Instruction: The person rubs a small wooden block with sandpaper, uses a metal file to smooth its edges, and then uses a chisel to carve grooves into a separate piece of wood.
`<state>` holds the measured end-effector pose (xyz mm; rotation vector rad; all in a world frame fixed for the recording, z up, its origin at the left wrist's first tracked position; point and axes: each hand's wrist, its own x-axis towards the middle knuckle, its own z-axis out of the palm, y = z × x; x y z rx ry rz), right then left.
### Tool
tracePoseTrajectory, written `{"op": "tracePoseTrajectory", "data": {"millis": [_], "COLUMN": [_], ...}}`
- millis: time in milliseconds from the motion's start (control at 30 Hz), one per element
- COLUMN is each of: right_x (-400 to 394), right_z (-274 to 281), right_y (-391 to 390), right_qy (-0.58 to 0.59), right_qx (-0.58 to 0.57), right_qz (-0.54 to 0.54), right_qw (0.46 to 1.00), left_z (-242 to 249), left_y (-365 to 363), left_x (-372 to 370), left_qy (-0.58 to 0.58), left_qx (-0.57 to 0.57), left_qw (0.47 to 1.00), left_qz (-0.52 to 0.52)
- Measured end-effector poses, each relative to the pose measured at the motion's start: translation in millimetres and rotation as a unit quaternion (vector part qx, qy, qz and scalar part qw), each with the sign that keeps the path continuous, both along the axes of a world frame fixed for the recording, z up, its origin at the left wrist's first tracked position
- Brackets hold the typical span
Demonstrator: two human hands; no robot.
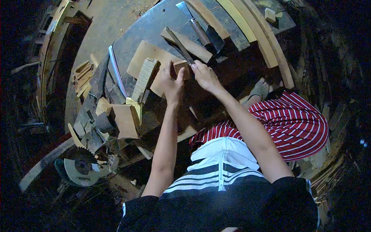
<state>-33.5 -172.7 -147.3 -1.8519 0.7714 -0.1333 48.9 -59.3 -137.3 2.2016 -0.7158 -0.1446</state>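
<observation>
My left hand (172, 82) presses on a small brown wooden piece (180, 66) lying on a flat board (143, 58) on the dark work surface (154, 27). My right hand (205, 75) grips the lower end of a long dark metal tool (179, 44) that slants up and away, its end resting at the wooden piece. The two hands are close together, almost touching. Left of my left hand lies a stack of notched wooden strips (145, 79).
A hatchet (201, 29) lies further back on the work surface, beside curved wooden slats (262, 34). A handsaw (116, 69) and wood offcuts (123, 118) lie to the left. A circular saw blade (81, 170) sits low left. My knee in striped cloth (297, 123) is at right.
</observation>
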Motion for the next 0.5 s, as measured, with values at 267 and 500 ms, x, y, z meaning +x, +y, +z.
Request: {"op": "tracePoseTrajectory", "data": {"millis": [267, 500], "right_x": [0, 0], "right_z": [26, 32], "right_y": [15, 11], "right_qy": [0.063, 0.083], "right_qx": [-0.117, -0.232], "right_qz": [-0.017, 0.05], "right_qw": [0.991, 0.968], "left_z": [-11, -15], "left_y": [-13, -19], "left_x": [23, 24], "left_qy": [-0.079, -0.11], "left_qx": [0.003, 0.049], "left_qw": [0.997, 0.993], "left_qz": [-0.01, 0.011]}}
